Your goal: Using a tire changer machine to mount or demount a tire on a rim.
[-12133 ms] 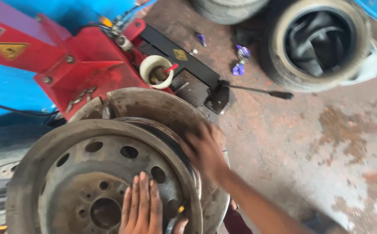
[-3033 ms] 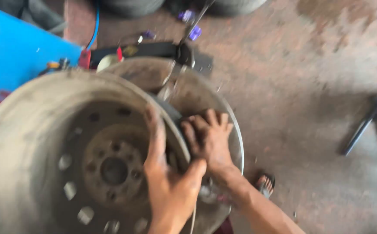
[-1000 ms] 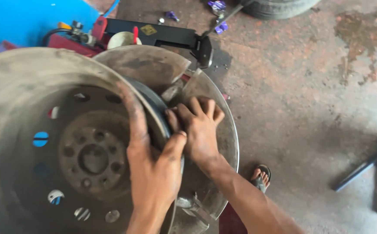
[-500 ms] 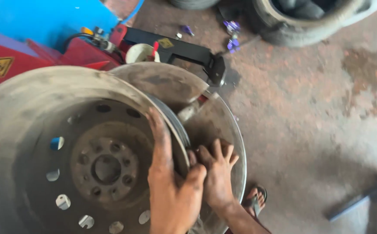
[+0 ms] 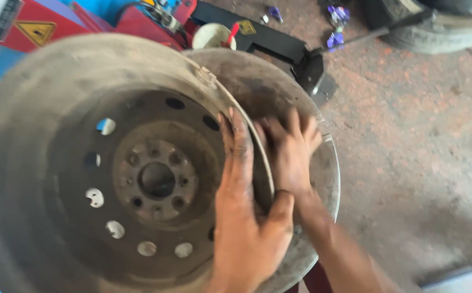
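Dull, dusty bare-metal wheel rim (image 5: 84, 179); rough, stained concrete floor (image 5: 410, 163)

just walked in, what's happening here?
A person has both bare hands on a bare steel wheel rim sitting on the round turntable of a red tyre machine. The left hand lies flat over the rim's edge, the right hand presses just outside it on the turntable. Loose tyres lie on the concrete floor behind.

wheel rim (image 5: 84, 163) cropped left — tyre (image 5: 442, 27) cut off
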